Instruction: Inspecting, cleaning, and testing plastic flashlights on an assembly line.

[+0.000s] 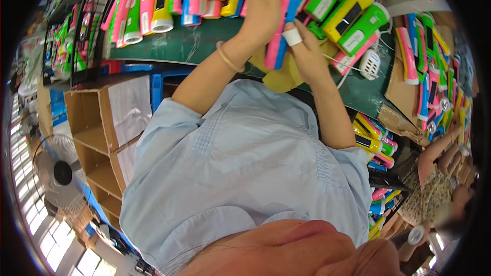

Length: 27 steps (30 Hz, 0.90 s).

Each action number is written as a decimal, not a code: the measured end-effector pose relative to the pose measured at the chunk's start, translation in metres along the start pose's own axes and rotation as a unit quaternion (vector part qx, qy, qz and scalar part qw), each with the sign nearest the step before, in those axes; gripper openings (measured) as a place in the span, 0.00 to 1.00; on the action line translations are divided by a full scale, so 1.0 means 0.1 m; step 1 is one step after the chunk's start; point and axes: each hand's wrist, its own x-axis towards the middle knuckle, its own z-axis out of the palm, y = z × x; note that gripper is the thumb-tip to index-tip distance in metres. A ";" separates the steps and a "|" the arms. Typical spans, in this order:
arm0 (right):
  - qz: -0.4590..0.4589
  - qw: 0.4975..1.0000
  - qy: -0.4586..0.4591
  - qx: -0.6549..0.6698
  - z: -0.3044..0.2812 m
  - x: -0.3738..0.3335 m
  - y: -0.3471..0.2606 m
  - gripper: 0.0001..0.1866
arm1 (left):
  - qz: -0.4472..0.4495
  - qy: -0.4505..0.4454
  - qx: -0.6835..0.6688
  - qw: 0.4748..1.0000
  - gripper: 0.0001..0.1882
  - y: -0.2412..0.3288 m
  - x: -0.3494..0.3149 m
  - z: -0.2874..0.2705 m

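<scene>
A pink and blue flashlight (276, 52) stands on a slant between my hands, its wide white-rimmed head at the far end. My left hand (262, 14) grips it from the left, with a white band round the thumb. My right hand (308, 55) holds it from the right, its banded thumb lying on the body; the other fingers are mostly hidden. A yellow cloth (282, 80) lies below the flashlight, near my right hand. To the right of my hands are green and yellow flashlights, among them a green one (364, 28).
Many coloured flashlights line the far side of the green table (176, 46). A white multi-port charger (370, 64) with cables sits at right. Cartons of flashlights stand further right, near another person (432, 194). Cardboard compartments (89, 117) and a fan (62, 174) are at left.
</scene>
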 end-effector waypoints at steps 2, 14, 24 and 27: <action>0.205 0.954 -0.025 0.216 -0.10 0.02 -0.08 0.26 | -0.138 -0.080 -0.060 0.985 0.29 0.06 -0.06 0.03; -0.245 0.832 0.481 -0.128 -2.29 0.21 -1.05 0.13 | 0.109 -0.036 0.103 0.988 0.12 0.31 0.31 -0.83; -0.300 0.837 -0.072 -0.452 -0.10 -0.17 0.38 0.06 | 0.054 0.147 0.713 0.684 0.23 -0.12 1.19 -2.17; -0.286 0.849 -0.069 -0.439 -0.08 -0.12 0.41 0.05 | 0.084 0.136 0.725 0.669 0.18 -0.09 1.20 -2.21</action>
